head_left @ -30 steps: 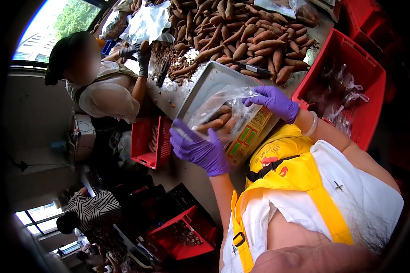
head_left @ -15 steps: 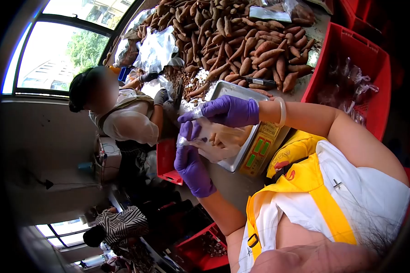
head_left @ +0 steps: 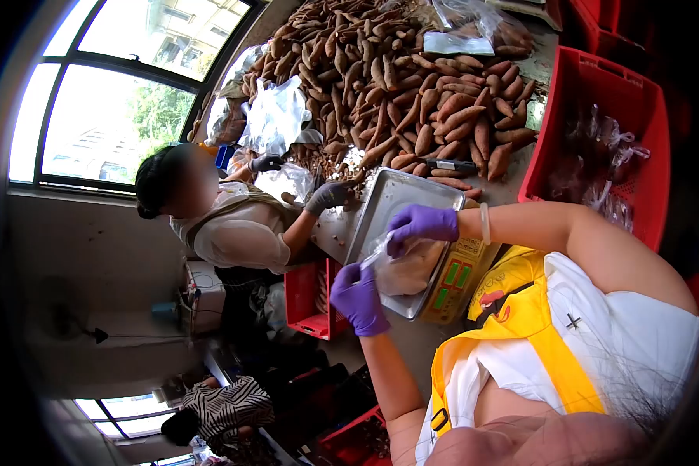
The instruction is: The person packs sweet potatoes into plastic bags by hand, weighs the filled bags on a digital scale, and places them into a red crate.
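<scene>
A clear plastic bag with sweet potatoes inside lies over the metal tray of a yellow scale with green displays. My left hand, in a purple glove, is closed on the bag's gathered neck at the tray's near left edge. Just right of it and a little higher, my right hand, also gloved in purple, pinches the same twisted plastic. The bag hides part of the tray.
Piled sweet potatoes cover the back of the table. A red crate of tied bags stands right; another red crate is lower left. A co-worker in grey gloves works at the left, beside plastic bags.
The bag's mouth was spread wide between my hands; now it is gathered into a narrow neck. My hands have come together. The view has shifted, and the co-worker's gloved hand reaches toward the pile.
</scene>
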### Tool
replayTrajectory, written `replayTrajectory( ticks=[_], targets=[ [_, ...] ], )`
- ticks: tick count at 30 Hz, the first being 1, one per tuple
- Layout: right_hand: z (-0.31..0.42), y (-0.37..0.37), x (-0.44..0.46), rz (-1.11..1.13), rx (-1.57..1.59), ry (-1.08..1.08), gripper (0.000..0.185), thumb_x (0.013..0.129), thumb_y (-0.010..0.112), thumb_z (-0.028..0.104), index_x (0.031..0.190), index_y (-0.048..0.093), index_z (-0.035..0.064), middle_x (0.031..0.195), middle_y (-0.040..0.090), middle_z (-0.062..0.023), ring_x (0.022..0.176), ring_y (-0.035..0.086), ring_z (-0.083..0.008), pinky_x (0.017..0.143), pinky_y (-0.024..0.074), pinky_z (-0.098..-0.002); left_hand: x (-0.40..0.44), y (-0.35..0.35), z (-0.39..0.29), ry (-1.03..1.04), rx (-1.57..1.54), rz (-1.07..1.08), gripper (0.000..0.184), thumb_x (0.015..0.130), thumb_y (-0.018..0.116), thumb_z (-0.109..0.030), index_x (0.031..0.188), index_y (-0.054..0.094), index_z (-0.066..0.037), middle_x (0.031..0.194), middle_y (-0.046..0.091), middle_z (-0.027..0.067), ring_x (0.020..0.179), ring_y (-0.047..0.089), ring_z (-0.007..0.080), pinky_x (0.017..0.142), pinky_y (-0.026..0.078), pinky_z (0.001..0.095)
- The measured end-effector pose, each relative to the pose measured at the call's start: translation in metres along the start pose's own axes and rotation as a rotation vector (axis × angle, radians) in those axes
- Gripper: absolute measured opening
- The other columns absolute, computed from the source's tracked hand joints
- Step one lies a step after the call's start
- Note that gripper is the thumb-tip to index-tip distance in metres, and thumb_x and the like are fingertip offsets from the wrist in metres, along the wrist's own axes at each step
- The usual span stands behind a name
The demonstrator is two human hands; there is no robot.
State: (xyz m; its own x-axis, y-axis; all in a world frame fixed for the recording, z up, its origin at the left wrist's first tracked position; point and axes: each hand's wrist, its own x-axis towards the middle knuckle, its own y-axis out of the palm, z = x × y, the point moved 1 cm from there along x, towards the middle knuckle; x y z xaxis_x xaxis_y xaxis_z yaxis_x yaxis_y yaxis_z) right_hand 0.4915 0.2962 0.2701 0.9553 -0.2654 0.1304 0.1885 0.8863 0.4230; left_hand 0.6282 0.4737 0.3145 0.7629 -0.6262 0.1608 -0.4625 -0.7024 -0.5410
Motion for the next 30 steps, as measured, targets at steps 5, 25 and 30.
replayTrajectory(
  ticks=[5,25,30],
  targets=[
    [-0.021,-0.02,-0.054,0.348,-1.129,-0.305,0.019,0.078,0.065,0.024,0.076,0.067,0.0054,0.074,0.061,-0.0172,0.072,0.06,-0.0354,0.067,0.0468,-0.0413,-0.012,-0.001,0.12,0.078,0.505,-0.095,0.022,0.067,0.072,-0.013,0.087,0.072,-0.004,0.086,0.068,0.0115,0.084,0.062,0.0276,0.079,0.05,0.0369],
    [0.014,-0.013,-0.013,0.081,-0.163,-0.061,0.041,0.074,0.059,-0.003,0.113,0.068,0.0074,0.11,0.065,-0.0088,0.116,0.054,-0.022,0.096,0.0437,-0.0336,-0.031,0.05,0.019,-0.078,-0.13,0.121,0.038,0.08,0.078,-0.023,0.104,0.063,0.004,0.095,0.069,0.0089,0.084,0.064,0.0162,0.075,0.051,0.0303],
    [-0.037,-0.008,0.003,-0.248,-1.214,-0.332,0.032,0.068,0.074,0.025,0.097,0.071,0.0117,0.092,0.064,-0.0103,0.093,0.058,-0.0304,0.086,0.0432,-0.0423,-0.039,0.071,0.035,0.076,-0.133,-0.055,0.021,0.08,0.072,-0.008,0.097,0.065,0.002,0.09,0.068,0.0086,0.079,0.062,0.014,0.072,0.049,0.0279]
  ],
)
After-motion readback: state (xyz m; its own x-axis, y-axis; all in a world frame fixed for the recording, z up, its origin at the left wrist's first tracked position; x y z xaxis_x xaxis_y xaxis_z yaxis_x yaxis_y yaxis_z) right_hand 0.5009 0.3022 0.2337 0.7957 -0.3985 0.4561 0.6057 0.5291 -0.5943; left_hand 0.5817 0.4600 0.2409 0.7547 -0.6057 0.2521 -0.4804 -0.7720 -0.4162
